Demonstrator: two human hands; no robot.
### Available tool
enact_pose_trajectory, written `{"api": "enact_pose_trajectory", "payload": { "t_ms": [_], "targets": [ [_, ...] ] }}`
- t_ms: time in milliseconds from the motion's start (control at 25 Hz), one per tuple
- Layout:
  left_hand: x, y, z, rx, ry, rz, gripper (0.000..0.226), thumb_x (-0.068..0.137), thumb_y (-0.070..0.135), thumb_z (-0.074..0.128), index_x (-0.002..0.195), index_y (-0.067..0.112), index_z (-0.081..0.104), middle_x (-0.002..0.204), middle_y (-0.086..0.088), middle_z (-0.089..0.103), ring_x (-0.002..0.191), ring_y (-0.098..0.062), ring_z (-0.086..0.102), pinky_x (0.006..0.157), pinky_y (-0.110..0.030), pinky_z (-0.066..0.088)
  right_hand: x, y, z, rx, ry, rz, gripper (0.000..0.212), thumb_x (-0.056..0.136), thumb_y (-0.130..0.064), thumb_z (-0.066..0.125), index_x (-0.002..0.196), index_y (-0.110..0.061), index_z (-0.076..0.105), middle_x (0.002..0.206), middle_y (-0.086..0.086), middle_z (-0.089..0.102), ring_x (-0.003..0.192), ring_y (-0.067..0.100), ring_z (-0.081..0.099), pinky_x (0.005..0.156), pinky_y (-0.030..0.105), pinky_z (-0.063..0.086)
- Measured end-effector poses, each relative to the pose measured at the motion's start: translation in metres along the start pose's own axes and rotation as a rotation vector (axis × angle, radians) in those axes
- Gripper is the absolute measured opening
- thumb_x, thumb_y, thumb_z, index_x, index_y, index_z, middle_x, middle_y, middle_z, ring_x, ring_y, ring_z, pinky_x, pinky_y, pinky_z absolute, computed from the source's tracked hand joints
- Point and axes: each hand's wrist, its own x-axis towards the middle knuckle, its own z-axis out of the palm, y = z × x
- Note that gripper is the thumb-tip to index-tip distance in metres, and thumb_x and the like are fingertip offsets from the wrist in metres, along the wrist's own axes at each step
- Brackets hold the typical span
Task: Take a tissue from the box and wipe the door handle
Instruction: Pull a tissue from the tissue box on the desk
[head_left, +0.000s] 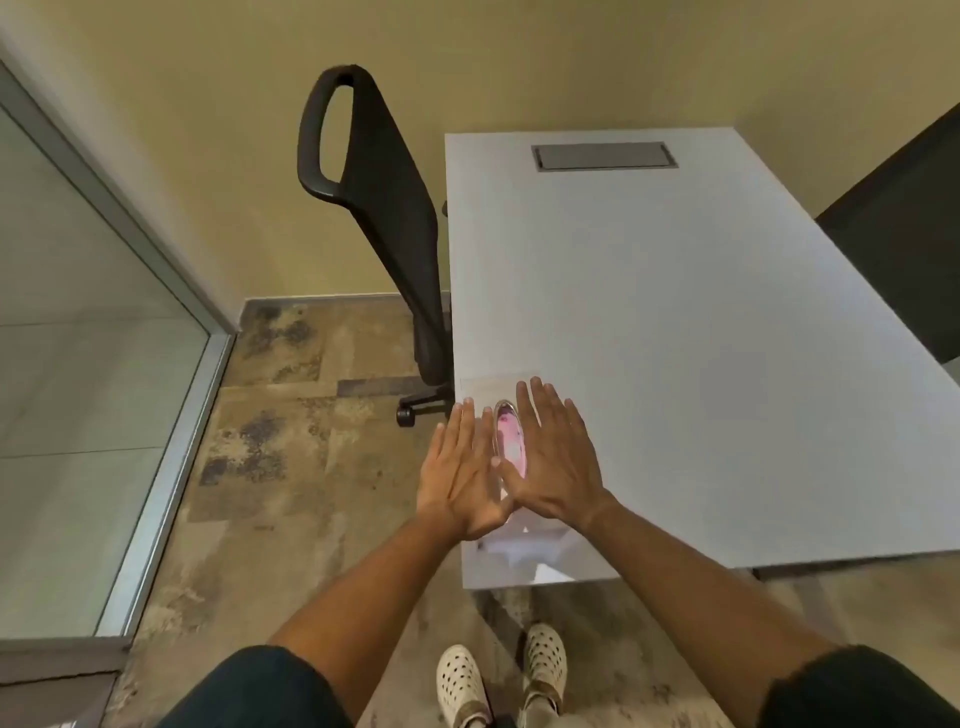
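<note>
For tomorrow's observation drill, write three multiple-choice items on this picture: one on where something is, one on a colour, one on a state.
1. Where does the tissue box sit?
A. near corner of the table
B. on the chair
C. on the floor

2. What colour is the office chair?
A. white
B. black
C. red

3. How are the two hands held?
A. both clenched in fists
B. one holding a tissue
C. flat and open over the box

Key: 1 A, the box lies at the table's near left corner. 2 B, its back and base are black. 3 C, the left hand and right hand show spread fingers, holding nothing.
</note>
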Motion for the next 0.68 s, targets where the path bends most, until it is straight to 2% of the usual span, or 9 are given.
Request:
{"api": "enact_pose_trajectory", "payload": {
  "t_ms": [120,200,400,560,680],
  "targets": [
    [0.009,0.004,0.008,-0.027,-0.025,-0.015,0.103,0.075,0.087,-0.007,0.143,0.014,-0.033,0.158,-0.011,-0.033,0.148,-0.028,-0.03,0.125,-0.048,-0.003,0.001,0.008,0.005,0.038,-0.022,-0.029,0.092,0.087,-0.073,0.03,0.156,-0.023,-0.006,0.164,0.002,-0.01,0.151,0.022,-0.009,0.117,0.033,-0.019],
    [0.012,0.003,0.016,-0.042,-0.029,-0.013,0.109,0.072,0.091,-0.007,0.144,0.013,-0.033,0.16,-0.012,-0.031,0.149,-0.028,-0.029,0.125,-0.047,-0.004,0.001,0.012,0.009,0.112,-0.026,-0.045,0.088,0.09,-0.067,0.039,0.155,-0.023,0.0,0.165,0.001,-0.002,0.152,0.022,-0.003,0.115,0.029,-0.018],
    [0.015,0.004,0.027,-0.065,-0.026,-0.004,0.115,0.062,0.098,-0.015,0.135,0.016,-0.047,0.152,-0.011,-0.043,0.147,-0.027,-0.034,0.123,-0.042,-0.014,0.0,0.018,0.014,0.269,-0.027,-0.045,0.068,0.096,-0.045,0.051,0.153,-0.017,0.025,0.159,0.006,0.029,0.146,0.025,0.028,0.12,0.035,0.018],
    [0.017,0.005,0.03,-0.054,-0.002,0.005,0.114,0.064,0.097,-0.011,0.135,0.016,-0.048,0.152,-0.01,-0.043,0.147,-0.026,-0.035,0.123,-0.043,-0.014,0.002,0.021,0.022,0.227,-0.073,-0.043,0.05,0.1,-0.038,0.047,0.144,-0.015,0.044,0.149,0.007,0.046,0.135,0.025,0.045,0.114,0.036,0.034],
    [0.018,0.005,0.031,-0.034,0.008,-0.003,0.116,0.067,0.097,-0.007,0.137,0.014,-0.047,0.154,-0.012,-0.041,0.147,-0.025,-0.035,0.124,-0.043,-0.012,0.008,0.019,0.023,0.167,-0.04,-0.035,0.04,0.099,-0.036,0.048,0.131,-0.014,0.059,0.136,0.007,0.058,0.12,0.022,0.054,0.103,0.033,0.044]
  ]
}}
